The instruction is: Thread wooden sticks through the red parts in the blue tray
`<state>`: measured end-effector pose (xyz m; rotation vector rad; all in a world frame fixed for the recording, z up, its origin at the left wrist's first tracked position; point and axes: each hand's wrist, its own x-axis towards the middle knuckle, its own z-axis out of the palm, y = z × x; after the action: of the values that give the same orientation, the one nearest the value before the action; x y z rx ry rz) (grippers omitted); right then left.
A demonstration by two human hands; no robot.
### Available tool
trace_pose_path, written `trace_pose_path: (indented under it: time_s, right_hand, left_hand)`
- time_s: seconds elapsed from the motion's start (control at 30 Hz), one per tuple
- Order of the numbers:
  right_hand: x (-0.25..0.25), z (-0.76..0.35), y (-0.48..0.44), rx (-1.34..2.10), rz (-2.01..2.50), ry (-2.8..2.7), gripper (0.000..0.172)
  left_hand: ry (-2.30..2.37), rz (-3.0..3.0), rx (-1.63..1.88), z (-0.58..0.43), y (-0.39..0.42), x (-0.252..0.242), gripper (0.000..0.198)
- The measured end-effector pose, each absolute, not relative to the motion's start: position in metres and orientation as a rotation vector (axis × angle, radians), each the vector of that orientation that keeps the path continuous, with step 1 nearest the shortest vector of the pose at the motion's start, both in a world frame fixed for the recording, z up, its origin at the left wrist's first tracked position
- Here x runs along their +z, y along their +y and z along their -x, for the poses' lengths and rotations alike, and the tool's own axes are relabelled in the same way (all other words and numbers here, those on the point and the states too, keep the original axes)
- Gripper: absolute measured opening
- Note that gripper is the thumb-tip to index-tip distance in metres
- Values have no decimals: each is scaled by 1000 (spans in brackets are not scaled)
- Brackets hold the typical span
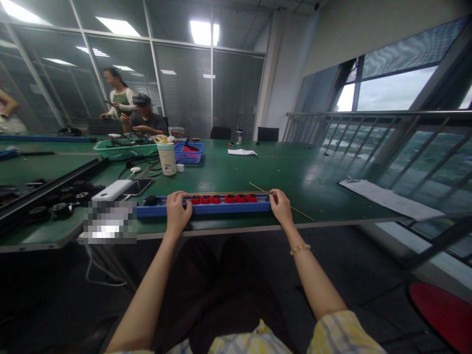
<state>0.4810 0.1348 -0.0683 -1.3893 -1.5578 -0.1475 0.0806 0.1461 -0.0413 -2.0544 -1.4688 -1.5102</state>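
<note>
Blue rack (230,209), apparently, gripped between left hand (178,211) and right hand (281,207)

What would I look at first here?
Red blocks in a long blue bar stand out first, at the near edge of the green table, with the left hand and right hand on its ends. Next come the green basket and blue basket farther back, and the big window on the right.

Right there, a blue plastic rail (232,208) along the near edge of the desk (313,182), six red blocks (229,198) lined up on it! A thin tan rod (236,193) runs along them, and a second rod (298,211) cuts diagonally past the right end.
</note>
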Motion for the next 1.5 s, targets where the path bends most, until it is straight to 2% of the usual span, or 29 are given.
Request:
trace_pose_path:
  time_s: [0.47, 0.93, 1.5]
  right_hand:
    - [-73, -486, 137, -196, 1377, -1474, 28]
    - [-75, -489, 141, -194, 1367, -1490, 22]
    - [-71, -485, 136, -361, 1518, -1493, 23]
  left_hand:
    - [-1351, 2191, -1431, -84, 142, -40, 24]
    - [-1380, 2268, -1360, -84, 139, -38, 31]
    - [-1371, 2295, -1316, -83, 139, -39, 33]
